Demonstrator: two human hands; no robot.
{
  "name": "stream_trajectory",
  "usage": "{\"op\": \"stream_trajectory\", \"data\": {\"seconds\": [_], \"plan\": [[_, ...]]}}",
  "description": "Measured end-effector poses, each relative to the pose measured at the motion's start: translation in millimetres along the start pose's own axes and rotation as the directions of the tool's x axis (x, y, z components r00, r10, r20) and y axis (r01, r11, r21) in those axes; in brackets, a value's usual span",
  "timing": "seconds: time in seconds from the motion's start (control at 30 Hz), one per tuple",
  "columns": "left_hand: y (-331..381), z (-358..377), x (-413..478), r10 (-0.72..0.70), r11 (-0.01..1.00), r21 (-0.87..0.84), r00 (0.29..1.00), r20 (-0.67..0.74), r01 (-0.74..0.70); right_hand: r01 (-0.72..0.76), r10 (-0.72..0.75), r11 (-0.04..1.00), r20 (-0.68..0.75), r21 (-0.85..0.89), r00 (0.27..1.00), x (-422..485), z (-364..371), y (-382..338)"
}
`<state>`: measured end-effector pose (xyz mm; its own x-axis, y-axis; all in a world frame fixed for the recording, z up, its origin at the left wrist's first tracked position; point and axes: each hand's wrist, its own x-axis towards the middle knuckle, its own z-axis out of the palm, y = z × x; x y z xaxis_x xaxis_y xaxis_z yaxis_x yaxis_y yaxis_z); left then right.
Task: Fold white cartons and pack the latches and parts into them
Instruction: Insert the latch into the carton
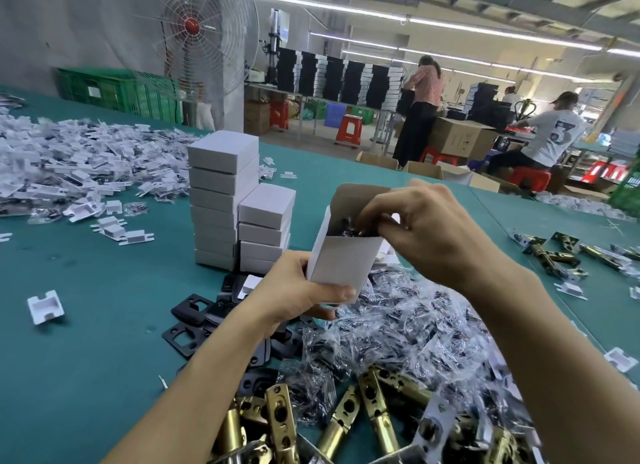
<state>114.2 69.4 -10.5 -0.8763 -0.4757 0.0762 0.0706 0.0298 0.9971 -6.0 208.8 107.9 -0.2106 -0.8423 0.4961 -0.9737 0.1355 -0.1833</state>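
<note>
My left hand (294,290) grips the bottom of an upright white carton (341,259) whose top is open, its brown inner flap (356,195) standing up. My right hand (422,228) reaches into the opening from the right, fingers curled and pinching dark parts (346,228) inside. Below lie clear bags of dark screws (408,328), black strike plates (194,307) and brass latches (374,404). Two stacks of closed white cartons (221,200) stand on the green table just behind my left hand.
A big heap of white plastic inserts (69,165) covers the far left of the table (86,325). More brass latches (554,255) lie at the right. A standing fan (197,34), green crates and people at other benches are behind.
</note>
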Motion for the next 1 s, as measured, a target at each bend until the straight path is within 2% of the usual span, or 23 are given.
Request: {"op": "stream_trajectory", "data": {"seconds": [0.1,0.27,0.37,0.43,0.5,0.6,0.7,0.8,0.87,0.93,1.0], "plan": [[0.0,-1.5,0.0,0.009,1.000,-0.011,1.000,-0.006,-0.009,0.042,-0.037,0.994,0.050,-0.100,0.998,-1.3,0.6,-1.4],[-0.2,-1.6,-0.4,0.023,1.000,-0.008,0.999,-0.037,-0.023,-0.066,0.071,0.997,0.267,-0.028,0.961,-0.1,-2.9,-5.0],[-1.1,-0.4,-0.5,0.022,1.000,0.012,0.999,-0.023,-0.022,-0.067,0.100,0.993,0.371,-0.101,0.923,-0.4,-2.3,-8.2],[-1.0,1.3,-1.0,0.023,1.000,0.018,1.000,0.002,-0.023,-0.052,0.103,0.989,0.391,-0.140,0.915,-2.8,0.7,-7.7],[0.3,3.3,-1.7,0.020,1.000,0.012,1.000,0.020,-0.020,-0.052,0.094,0.990,0.333,-0.132,0.938,-8.0,3.0,-5.7],[1.9,4.7,-1.8,0.010,1.000,0.014,1.000,0.023,-0.010,-0.009,0.014,0.999,0.139,-0.034,0.990,-17.3,5.9,-3.3],[2.7,5.1,-2.2,0.006,0.999,0.039,1.000,0.028,-0.007,0.023,-0.029,0.999,0.160,0.040,0.987,-21.0,10.8,-0.2],[3.3,6.6,-3.6,0.006,0.999,0.049,0.999,0.031,-0.008,-0.009,-0.002,0.998,0.189,0.057,0.982,-22.0,13.9,5.8],[3.2,6.3,-4.1,0.003,0.999,0.050,0.999,0.032,-0.005,-0.012,0.001,0.997,0.152,0.077,0.988,-24.7,17.4,9.4],[3.3,5.8,-4.2,-0.004,0.999,0.041,0.999,0.035,0.002,-0.006,0.009,0.991,-0.020,0.134,1.000,-31.4,22.6,13.2],[4.5,6.3,-5.2,-0.009,1.000,0.019,0.998,0.055,0.008,-0.027,0.077,0.964,-0.181,0.263,0.980,-40.6,28.6,19.4]]}}
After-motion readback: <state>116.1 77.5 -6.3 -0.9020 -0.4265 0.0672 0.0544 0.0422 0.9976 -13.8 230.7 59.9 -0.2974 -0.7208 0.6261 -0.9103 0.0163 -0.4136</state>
